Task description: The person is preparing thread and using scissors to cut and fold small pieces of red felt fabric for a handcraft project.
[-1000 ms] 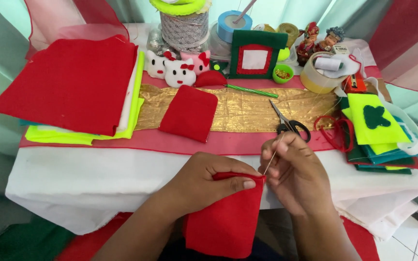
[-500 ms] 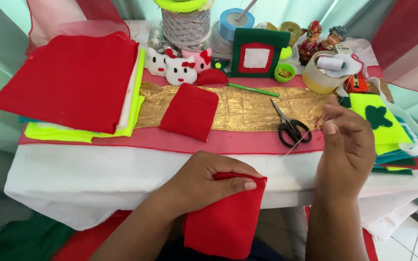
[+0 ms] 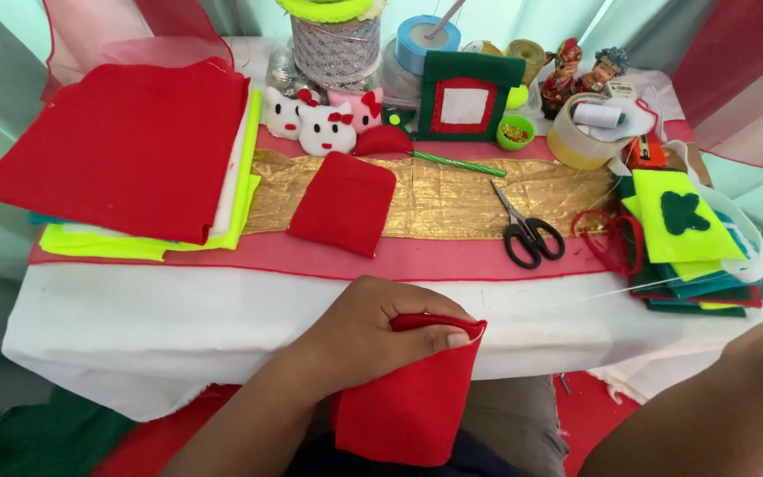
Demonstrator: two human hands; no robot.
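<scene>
We see our left hand pinching a red felt piece at the desk edge, black scissors beyond

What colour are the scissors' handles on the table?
Black, seen in the head view: the scissors lie on the gold cloth.

Both forearms were bare with no sleeves, rings, watch or bands in sight, the left hand showed short, unpainted nails, and grey-brown trousers with a dark top's hem covered the lap.
</scene>
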